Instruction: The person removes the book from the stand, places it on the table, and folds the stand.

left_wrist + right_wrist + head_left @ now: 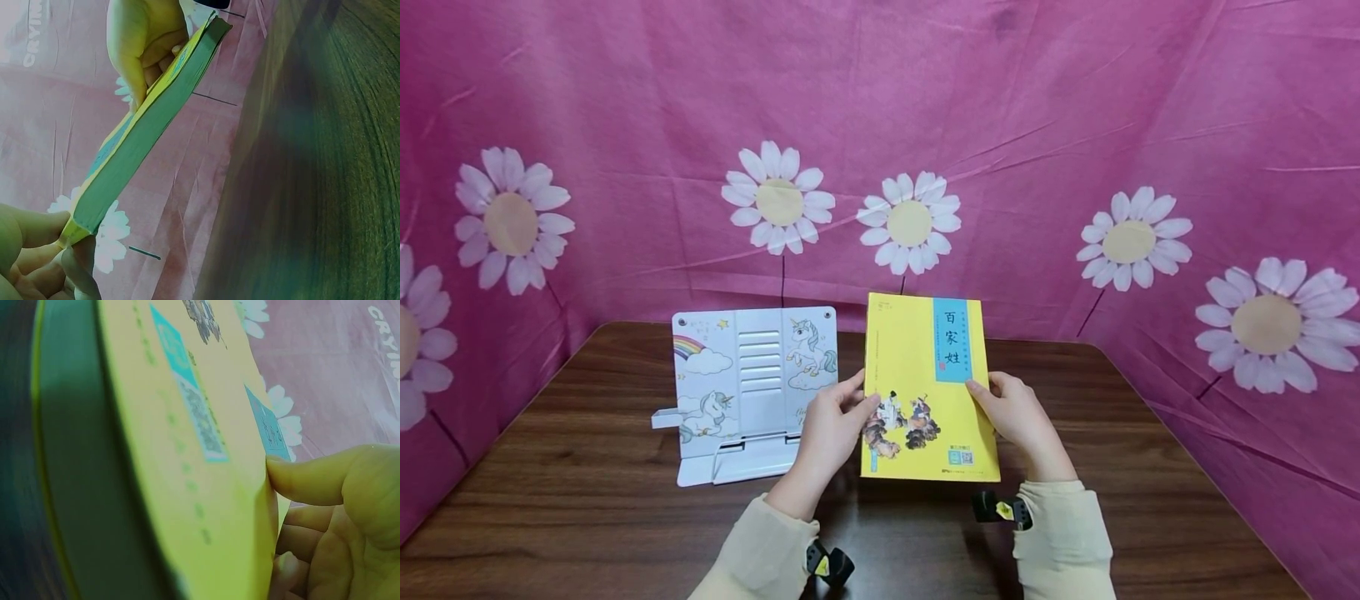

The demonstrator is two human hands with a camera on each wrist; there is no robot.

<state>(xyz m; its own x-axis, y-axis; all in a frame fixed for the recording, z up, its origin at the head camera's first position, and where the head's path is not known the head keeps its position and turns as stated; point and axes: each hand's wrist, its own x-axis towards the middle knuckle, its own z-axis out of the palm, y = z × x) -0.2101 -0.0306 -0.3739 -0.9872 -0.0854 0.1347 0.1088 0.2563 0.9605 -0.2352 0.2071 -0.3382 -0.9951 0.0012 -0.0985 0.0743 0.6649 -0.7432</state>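
A yellow paperback book (910, 350) with a blue title panel is held up above the table, its front cover towards me. My left hand (831, 429) grips its left edge, thumb on the cover and fingers behind. My right hand (1018, 417) pinches the opposite edge in the same way. The book is closed; in the left wrist view its page block (140, 147) shows edge-on between both hands. The right wrist view has my right thumb (312, 478) pressing the cover near the blue panel. To the left stands a white book stand (760, 417) with unicorn drawings, apart from the book.
The book stand has a bottom ledge with wire page holders and a tab (666, 418) sticking out on its left. Under everything lies a dark wooden table (1150, 517). A pink cloth (1000, 100) with white daisies hangs behind and along both sides.
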